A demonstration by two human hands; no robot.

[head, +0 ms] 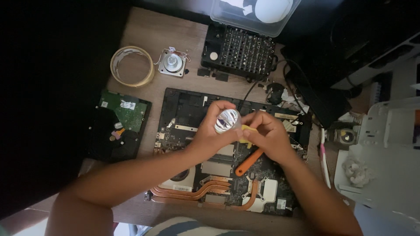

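1. Shiny silver cap (pixel 227 121) gripped in left hand (pixel 214 133), held above open laptop board (pixel 227 150), mid-desk.
2. Right hand (pixel 267 135) closed on small yellow piece (pixel 247 129), touching the cap.
3. Orange tool (pixel 249 162) lies on the board under right hand.
4. Tape roll (pixel 132 66), far left; bit case (pixel 240 51), far.

Clear plastic box (pixel 253 15) just behind the black bit tray (pixel 238 52); small white label (pixel 127 105) on the green circuit board (pixel 124 113) left of it.
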